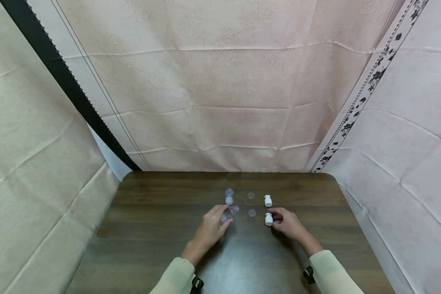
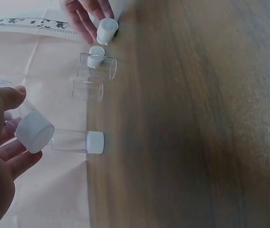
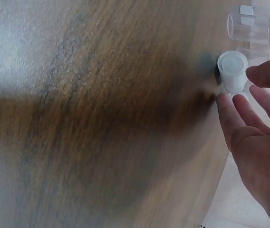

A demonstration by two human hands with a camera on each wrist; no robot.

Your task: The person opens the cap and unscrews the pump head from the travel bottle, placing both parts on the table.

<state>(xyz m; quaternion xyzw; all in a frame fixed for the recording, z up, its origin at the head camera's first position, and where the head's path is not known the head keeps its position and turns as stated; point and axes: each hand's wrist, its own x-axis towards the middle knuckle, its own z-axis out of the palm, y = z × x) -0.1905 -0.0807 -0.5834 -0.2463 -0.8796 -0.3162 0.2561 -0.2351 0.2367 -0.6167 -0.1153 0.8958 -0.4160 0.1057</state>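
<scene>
My left hand (image 1: 212,226) holds a clear container with a white end (image 2: 35,131) between thumb and fingers, over the table. Its clear part (image 1: 234,210) points away to the right in the head view. Just beyond it stands a similar clear container with a white base (image 2: 95,142). At the nearer of two small white bottles (image 1: 268,219), my right hand (image 1: 288,223) has its thumb and a finger close around the side; the other fingers (image 3: 226,111) spread beside it. The second white bottle (image 1: 268,200) stands behind.
Two clear open tubes (image 1: 251,212) (image 1: 251,195) stand between my hands, one behind the other. All this rests on a brown wooden table (image 1: 154,212), toward its far edge. Pale patterned cloth (image 1: 228,90) hangs behind and at both sides.
</scene>
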